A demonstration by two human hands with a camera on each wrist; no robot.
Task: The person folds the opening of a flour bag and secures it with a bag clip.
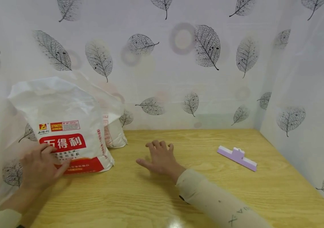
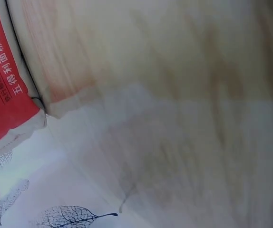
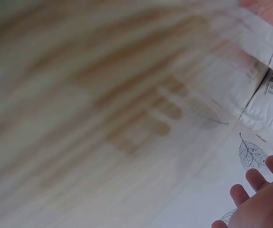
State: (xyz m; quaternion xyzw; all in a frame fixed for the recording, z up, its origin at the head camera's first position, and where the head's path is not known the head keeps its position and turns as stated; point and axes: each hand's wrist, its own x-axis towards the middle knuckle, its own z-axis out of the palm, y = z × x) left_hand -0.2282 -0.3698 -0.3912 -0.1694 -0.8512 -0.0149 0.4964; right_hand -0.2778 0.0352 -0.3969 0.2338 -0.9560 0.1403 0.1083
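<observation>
A white and red flour bag stands upright at the left of the table, its top crumpled. The left hand lies against the bag's lower left front, fingers slightly bent over the print; whether it grips the bag is not clear. In the left wrist view the bag's red printed part shows at the left edge. The right hand is over the middle of the table with fingers spread, holding nothing. Its fingers also show at the lower right of the right wrist view.
Behind the front bag stands a second white bag. A purple and white clip lies on the right part of the wooden table. Leaf-patterned sheeting hangs behind the table and along both sides.
</observation>
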